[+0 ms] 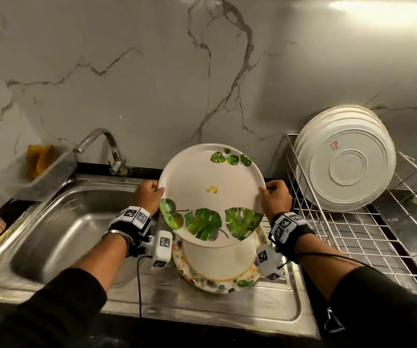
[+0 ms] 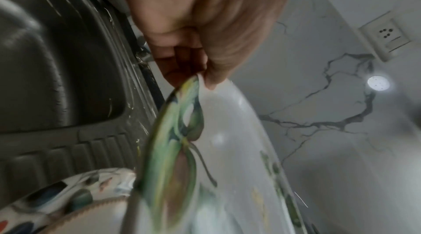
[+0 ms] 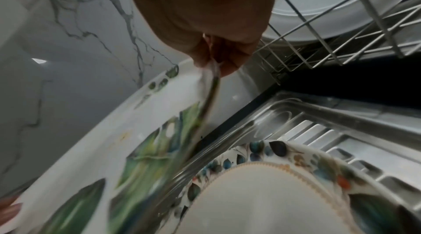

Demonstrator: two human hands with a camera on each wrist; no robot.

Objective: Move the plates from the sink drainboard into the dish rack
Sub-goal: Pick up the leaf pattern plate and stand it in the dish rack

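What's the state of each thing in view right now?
Leaf-print plate: lifted, tilted, yellow specks on its face.
Left hand: grips plate's left rim.
Right hand: grips plate's right rim.
Floral plate stack: lying flat on drainboard.
White plates: upright in dish rack.
Tap: no water seen running.

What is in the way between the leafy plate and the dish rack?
Nothing visible blocks it. Both hands, left hand and right hand, hold the leaf plate in the air beside the dish rack. White plates lean at the rack's back; the wire in front of them is bare.
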